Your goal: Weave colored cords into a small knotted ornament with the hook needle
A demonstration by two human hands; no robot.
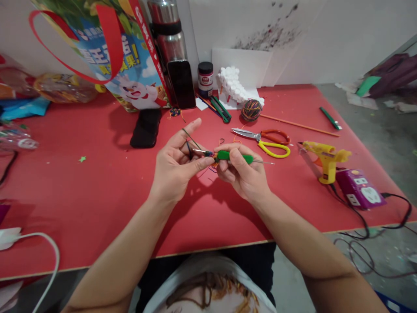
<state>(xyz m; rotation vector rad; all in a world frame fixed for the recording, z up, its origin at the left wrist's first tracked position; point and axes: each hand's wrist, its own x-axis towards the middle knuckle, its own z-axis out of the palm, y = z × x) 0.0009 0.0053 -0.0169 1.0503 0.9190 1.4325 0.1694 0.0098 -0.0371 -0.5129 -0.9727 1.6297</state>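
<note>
Green-handled metal hook (224, 155): was held by right hand (245, 174). Multicoloured yarn piece (209, 154), nine o'clock: pinched by left hand (172, 170). Looping seemingly underway; steady tension needed next.

A bright shopping bag (140, 89) is standing at the back of the red worktop (81, 208), with a shiny flask (172, 45) beside it. A black phone (181, 82) is standing up in front of the flask. A small jar (205, 79) is sitting nearby. A yellow glue gun (327, 160) is resting near a purple plug box (360, 189). A little green star (82, 159) is lying on the left.
</note>
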